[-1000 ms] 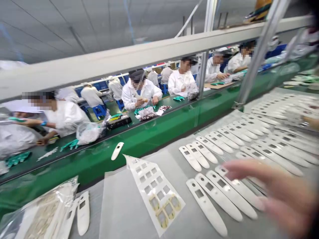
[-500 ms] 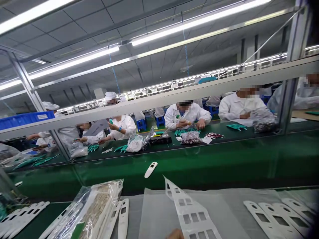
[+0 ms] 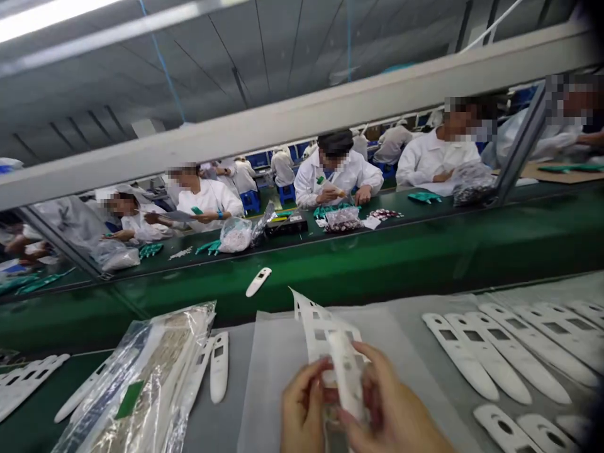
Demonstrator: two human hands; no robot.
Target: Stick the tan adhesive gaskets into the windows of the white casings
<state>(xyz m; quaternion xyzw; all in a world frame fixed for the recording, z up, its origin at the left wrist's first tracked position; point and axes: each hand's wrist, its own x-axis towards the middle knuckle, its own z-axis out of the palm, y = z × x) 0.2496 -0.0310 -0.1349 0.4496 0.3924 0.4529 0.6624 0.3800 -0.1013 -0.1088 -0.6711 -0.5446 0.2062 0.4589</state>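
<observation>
At the bottom middle of the head view both my hands are raised above the bench. My left hand (image 3: 302, 409) and my right hand (image 3: 394, 412) pinch a long white plastic shell (image 3: 346, 376) between their fingers. Just behind it stands the white sticker sheet (image 3: 315, 324) with rows of square cut-outs, its corner curling upward. Whether either hand also touches the sheet is hidden. More white shells (image 3: 476, 365) lie in rows to the right of my right hand. To the left of my left hand lies a single shell (image 3: 219, 366).
A clear plastic bag (image 3: 146, 380) with parts lies at the left. One white shell (image 3: 258, 282) rides on the green conveyor belt (image 3: 401, 258). Across the belt several people in white coats sit working. A grey frame beam (image 3: 292, 123) crosses overhead.
The view swung up and left, then dipped down again. My hands, absent from the frame half a second ago, came up together holding a white shell in front of the sticker sheet.
</observation>
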